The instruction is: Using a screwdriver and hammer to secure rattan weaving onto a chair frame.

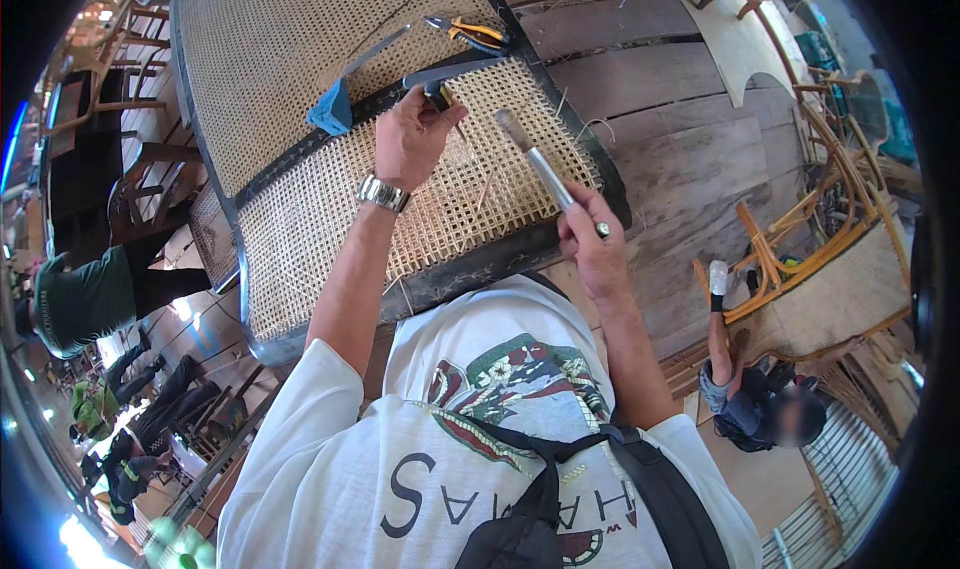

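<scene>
Woven cane webbing (330, 224) covers a dark-framed panel (470, 249) in front of me. Over its near section, my left hand (410, 141) is closed round a small tool with a black-and-yellow handle (438, 94); its tip is hard to make out. My right hand (597, 244), by the panel's right edge, grips a silver-shafted tool (545, 177) with a blunt grey-brown end, which slants over the cane. Beyond my left hand lie a thin metal blade with a blue handle (332, 109) and yellow-and-black pliers (470, 34). Loose cane strands stick out along the near section.
A worn plank surface (680, 139) adjoins the panel on the right. Farther right, a person (775, 409) reaches to an orange-brown chair frame (790, 259). Dark chairs (140, 159) and a person in green (90, 294) are on the left.
</scene>
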Motion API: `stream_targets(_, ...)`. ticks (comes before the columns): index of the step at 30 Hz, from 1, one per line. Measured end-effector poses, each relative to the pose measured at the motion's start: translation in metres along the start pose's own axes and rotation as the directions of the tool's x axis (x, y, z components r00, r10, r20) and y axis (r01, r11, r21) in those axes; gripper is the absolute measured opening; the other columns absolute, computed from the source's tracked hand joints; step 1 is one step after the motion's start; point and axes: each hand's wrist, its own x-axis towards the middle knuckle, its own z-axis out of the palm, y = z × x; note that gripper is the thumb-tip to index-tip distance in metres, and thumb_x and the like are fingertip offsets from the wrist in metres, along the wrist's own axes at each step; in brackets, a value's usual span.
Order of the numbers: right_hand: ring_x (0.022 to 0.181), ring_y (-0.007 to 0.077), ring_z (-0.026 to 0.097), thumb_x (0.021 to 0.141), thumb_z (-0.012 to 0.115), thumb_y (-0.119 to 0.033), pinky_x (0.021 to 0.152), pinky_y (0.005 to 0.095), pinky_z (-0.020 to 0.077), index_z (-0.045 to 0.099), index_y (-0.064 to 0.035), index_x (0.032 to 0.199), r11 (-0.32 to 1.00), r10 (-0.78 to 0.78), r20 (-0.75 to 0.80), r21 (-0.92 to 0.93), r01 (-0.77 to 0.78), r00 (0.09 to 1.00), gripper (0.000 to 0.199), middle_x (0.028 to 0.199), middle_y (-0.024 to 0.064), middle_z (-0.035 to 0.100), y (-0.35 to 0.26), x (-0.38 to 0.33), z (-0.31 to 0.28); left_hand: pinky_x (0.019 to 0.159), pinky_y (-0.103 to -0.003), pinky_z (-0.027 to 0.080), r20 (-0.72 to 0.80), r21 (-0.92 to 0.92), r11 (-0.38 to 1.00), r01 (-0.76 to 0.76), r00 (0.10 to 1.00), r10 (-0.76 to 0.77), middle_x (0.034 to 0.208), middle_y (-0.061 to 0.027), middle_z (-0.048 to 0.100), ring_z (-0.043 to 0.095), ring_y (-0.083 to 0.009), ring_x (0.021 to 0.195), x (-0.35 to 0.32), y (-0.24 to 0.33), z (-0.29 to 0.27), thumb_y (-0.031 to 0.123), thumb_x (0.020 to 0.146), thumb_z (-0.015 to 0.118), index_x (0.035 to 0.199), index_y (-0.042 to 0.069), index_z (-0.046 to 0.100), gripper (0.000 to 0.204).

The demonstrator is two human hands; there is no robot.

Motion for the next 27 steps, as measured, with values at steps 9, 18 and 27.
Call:
stream_targets(9, 0.059, 0.0013, 0.041, 0.102, 0.052, -0.013, 0.05, 0.0174, 0.0326, 0.058, -0.0007, 0.129, 0.993, -0.005, 0.064, -0.12, 0.013, 0.998, 0.03, 0.079, -0.003, 0.055, -0.007, -0.002, 0.003, 0.072, -0.025, 0.054, 0.015, -0.036, 0.999, 0.041, 0.999, -0.041, 0.091, -0.005, 0.077, 0.07, -0.0091, 0.082, -0.001, -0.007, -0.008, 0.015, 0.088, 0.08, 0.103, 0.003, 0.069, 0.022)
stream_targets(18, 0.071, 0.0041, 0.05, 0.102, 0.054, -0.012, 0.063, 0.0201, 0.0412, 0.058, 0.0028, 0.129, 0.964, 0.049, 0.272, -0.265, 0.026, 0.961, 0.031, 0.082, -0.0021, 0.057, -0.006, -0.017, 0.006, 0.074, -0.022, 0.054, -0.118, -0.138, 0.985, 0.1, 0.986, -0.116, 0.093, 0.0005, 0.076, 0.07, -0.0059, 0.083, -0.02, -0.022, -0.008, 0.016, 0.088, 0.08, 0.103, 0.007, 0.071, 0.02)
stream_targets(27, 0.071, 0.0044, 0.049, 0.101, 0.054, -0.011, 0.062, 0.0199, 0.0406, 0.058, 0.0022, 0.131, 0.991, 0.02, 0.167, -0.132, 0.002, 0.986, 0.032, 0.081, -0.002, 0.057, -0.002, 0.001, 0.004, 0.075, -0.023, 0.054, -0.204, -0.237, 0.971, 0.02, 0.977, -0.07, 0.092, -0.0006, 0.075, 0.069, -0.0062, 0.083, -0.007, -0.011, -0.012, 0.015, 0.09, 0.079, 0.104, 0.004, 0.07, 0.02)
